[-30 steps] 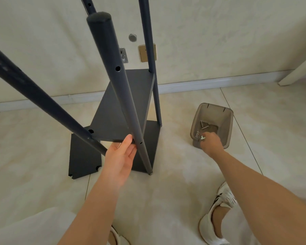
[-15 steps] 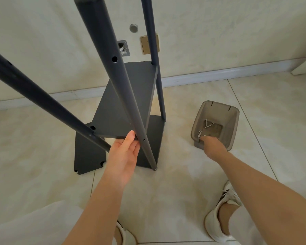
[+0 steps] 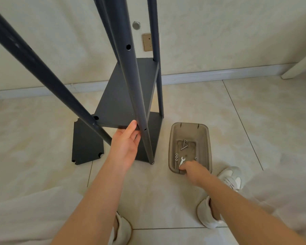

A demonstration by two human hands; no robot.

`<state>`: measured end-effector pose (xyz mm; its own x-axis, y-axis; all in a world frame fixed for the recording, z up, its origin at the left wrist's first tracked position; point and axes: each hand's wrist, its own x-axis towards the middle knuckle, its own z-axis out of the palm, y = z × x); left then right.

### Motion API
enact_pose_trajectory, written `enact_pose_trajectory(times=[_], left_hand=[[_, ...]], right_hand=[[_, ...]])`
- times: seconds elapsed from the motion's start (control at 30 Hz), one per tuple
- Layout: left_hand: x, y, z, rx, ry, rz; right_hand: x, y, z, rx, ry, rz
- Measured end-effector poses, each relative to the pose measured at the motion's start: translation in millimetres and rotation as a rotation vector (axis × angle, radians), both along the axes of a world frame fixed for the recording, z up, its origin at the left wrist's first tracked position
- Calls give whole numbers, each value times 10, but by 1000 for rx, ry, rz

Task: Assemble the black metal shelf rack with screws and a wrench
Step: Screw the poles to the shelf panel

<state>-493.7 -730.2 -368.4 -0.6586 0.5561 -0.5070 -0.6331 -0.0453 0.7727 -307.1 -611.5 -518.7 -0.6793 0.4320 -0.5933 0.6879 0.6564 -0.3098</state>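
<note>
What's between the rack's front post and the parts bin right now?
Only bare floor tile, as the head view shows; the front post and the bin stand apart.

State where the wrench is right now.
Head view: the wrench lies in the brown bin on the floor, right of the rack, its lower end held by the right hand.
</note>
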Motion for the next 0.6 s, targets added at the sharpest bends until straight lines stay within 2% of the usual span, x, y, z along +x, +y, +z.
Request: enact_pose_trajectory(times=[0.23,0.37,0.6], left_hand=[[118,-131,32,31,-29,-19],[147,-136,36,-8,-21,-11],[141,-142,-21,-17,1,13]], right_hand=[[-25,-276,66,-127,-87,144],[-56,-279,11,-215,-107,152],[-156,93,-182,-221,-41,-123]])
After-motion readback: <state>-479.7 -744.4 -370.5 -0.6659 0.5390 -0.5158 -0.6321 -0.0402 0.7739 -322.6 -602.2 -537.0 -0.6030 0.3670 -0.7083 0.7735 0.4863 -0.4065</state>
